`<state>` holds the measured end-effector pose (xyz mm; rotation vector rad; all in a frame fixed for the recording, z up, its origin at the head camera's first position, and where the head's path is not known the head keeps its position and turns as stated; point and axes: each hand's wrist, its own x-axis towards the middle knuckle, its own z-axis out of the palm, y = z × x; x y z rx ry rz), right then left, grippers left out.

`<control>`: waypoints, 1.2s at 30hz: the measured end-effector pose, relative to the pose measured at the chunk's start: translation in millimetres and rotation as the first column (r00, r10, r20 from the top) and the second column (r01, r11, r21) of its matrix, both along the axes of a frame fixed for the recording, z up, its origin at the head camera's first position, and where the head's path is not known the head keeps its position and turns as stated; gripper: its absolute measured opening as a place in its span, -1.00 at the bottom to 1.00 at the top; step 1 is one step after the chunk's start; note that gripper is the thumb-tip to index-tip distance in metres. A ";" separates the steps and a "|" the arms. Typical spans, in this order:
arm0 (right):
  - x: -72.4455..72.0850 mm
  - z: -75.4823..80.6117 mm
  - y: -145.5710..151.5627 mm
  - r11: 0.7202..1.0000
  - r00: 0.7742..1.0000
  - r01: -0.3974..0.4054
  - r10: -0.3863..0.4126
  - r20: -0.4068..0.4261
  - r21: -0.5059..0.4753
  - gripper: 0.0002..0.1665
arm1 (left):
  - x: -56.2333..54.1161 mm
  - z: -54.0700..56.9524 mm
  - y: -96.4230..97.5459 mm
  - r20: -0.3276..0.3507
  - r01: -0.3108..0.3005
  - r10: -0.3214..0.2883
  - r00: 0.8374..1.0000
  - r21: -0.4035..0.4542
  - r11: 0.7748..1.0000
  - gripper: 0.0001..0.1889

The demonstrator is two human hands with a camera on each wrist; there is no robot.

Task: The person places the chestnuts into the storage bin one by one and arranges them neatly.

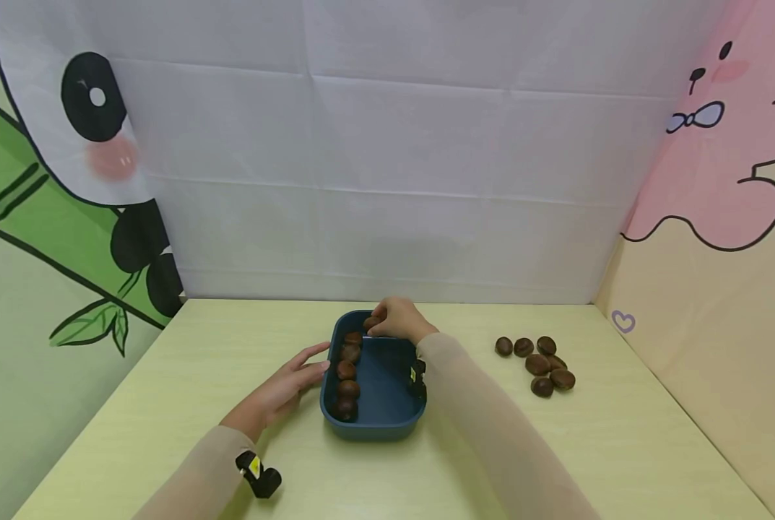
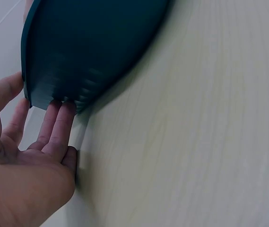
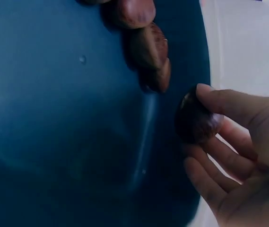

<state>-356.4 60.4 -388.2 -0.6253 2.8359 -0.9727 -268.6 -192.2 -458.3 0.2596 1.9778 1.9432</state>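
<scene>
A dark blue box [image 1: 387, 390] with rounded corners stands on the table. Along its left wall runs a row of several brown chestnuts [image 1: 347, 370]. My right hand [image 1: 396, 319] is over the far end of the box and pinches a chestnut [image 3: 198, 116] between thumb and fingers, near the wall. In the right wrist view, part of the row [image 3: 146, 47] shows close to that held nut. My left hand [image 1: 289, 388] touches the box's left outer side. Its fingers [image 2: 61, 125] reach out fairly straight against the wall in the left wrist view.
Several loose chestnuts [image 1: 538, 364] lie in a group on the table to the right of the box. A white cloth backdrop [image 1: 387, 180] rises behind the pale table [image 1: 465, 448], with printed panels at both sides.
</scene>
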 end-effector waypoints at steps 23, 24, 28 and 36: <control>4.9 -35.7 -19.4 0.977 0.976 0.212 -0.211 -0.059 0.024 -0.66 | -0.1 -6.5 -1.8 -0.015 0.005 -0.005 1.000 0.005 1.000 -0.36; 4.5 -35.7 -19.3 0.976 0.975 0.214 -0.213 -0.063 0.023 -0.66 | 0.0 -5.9 -1.8 -0.016 0.006 -0.006 1.000 0.005 1.000 -0.36; 4.4 -34.0 -17.9 0.977 0.976 0.209 -0.206 -0.068 0.036 -0.66 | 0.2 -5.1 -2.1 -0.016 0.012 -0.012 1.000 -0.002 1.000 -0.36; 5.8 -18.4 -11.6 0.982 0.984 0.171 -0.166 -0.067 0.078 -0.61 | -1.7 -4.2 -2.0 -0.018 0.010 -0.010 1.000 0.002 1.000 -0.37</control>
